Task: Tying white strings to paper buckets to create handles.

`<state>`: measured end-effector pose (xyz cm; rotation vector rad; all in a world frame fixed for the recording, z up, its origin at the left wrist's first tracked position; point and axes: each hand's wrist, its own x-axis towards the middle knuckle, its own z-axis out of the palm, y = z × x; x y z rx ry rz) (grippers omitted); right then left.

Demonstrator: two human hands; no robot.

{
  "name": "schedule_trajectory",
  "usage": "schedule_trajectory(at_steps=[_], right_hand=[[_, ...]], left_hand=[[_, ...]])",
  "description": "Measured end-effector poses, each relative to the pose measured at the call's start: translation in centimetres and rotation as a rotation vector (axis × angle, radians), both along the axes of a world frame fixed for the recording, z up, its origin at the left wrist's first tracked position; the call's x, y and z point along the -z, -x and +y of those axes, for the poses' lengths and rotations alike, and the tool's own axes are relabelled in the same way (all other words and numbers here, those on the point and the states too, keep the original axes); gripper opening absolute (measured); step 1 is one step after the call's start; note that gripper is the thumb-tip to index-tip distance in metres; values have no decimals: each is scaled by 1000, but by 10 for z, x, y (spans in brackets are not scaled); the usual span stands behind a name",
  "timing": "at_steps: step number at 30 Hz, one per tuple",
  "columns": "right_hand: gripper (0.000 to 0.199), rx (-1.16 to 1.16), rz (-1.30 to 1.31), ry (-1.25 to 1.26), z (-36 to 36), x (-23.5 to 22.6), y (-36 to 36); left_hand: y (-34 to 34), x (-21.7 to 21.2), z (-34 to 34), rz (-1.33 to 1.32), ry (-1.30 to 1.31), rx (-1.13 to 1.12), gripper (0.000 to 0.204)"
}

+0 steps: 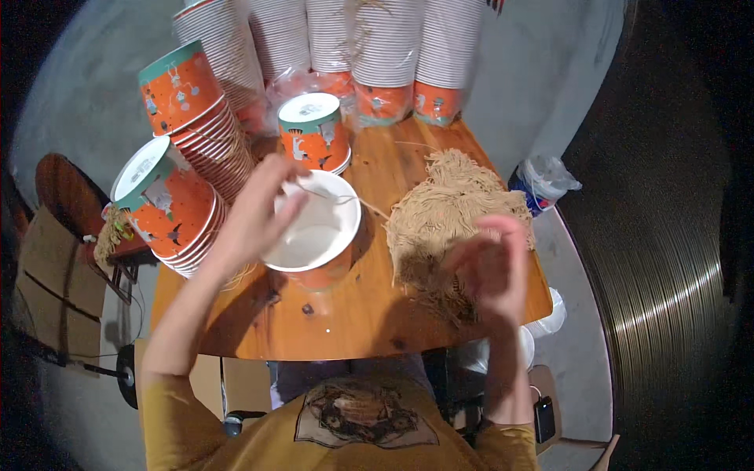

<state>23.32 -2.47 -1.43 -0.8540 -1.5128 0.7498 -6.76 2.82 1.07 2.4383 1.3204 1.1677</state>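
A paper bucket (312, 259) with a white inside stands upright at the middle of the wooden table, mouth up. My left hand (263, 208) is over its left rim, thumb and forefinger apart. A thin tan strand (369, 206) crosses the bucket's right rim toward a tangled heap of tan, noodle-like strands (452, 208). Over the near right part of that heap, my right hand (495, 263) is slightly blurred, its fingers spread and partly curled. No object shows between its fingers.
Upside-down stacks of orange and green paper buckets (169, 196) lean at the left; another short stack (314, 137) stands behind the open bucket. Tall plastic-wrapped stacks (385, 55) line the table's back edge. A bagged container (542, 184) stands beyond the right edge, and a chair (59, 235) at far left.
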Motion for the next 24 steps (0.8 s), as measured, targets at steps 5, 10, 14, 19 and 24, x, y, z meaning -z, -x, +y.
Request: schedule_trajectory(at_steps=[5,10,14,19,24], right_hand=[[34,-558,361,360,-11,29,42],[33,-648,462,583,-20,19,48],[30,-546,300,595,-22,22,52],[26,-539,191,546,-22,41,53],[11,-577,-91,705,-18,39,46]], left_hand=[[-60,5,-80,-99,257,260,53],[-73,19,-95,-266,395,260,52],[-85,30,-103,-708,657,301,22],[-80,37,-107,-287,410,114,10],[-76,60,-111,-156,187,58,10]])
